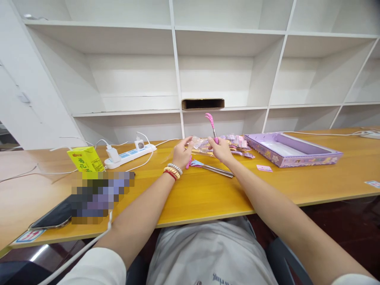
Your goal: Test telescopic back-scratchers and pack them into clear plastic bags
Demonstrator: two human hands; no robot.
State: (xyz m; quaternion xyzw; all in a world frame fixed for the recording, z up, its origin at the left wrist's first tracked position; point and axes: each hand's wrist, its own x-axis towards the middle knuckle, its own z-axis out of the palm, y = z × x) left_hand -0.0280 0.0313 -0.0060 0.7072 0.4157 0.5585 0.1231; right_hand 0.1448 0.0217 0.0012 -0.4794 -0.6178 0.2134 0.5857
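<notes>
My right hand (pixel 221 150) is wrapped round the pink handle of a telescopic back scratcher (pixel 210 120), its metal rod upright and its pink claw-shaped head on top. To the left, my left hand (pixel 181 153) pinches the edge of a clear plastic bag (pixel 202 144). More back scratchers (pixel 218 171) lie on the wooden table (pixel 204 202) between my wrists, with metal rods and blue and pink heads. Behind my right hand is a pile of packaged items (pixel 237 143) in pink, purple and yellow; what they are is partly hidden.
A purple box tray (pixel 274 158) stands at the right, with a small pink card (pixel 264 168) before it. On the left are a white power strip (pixel 130 155) with cables, a yellow carton (pixel 86 159) and a phone (pixel 55 213). White shelves (pixel 222 67) rise behind, holding a cardboard box (pixel 203 103).
</notes>
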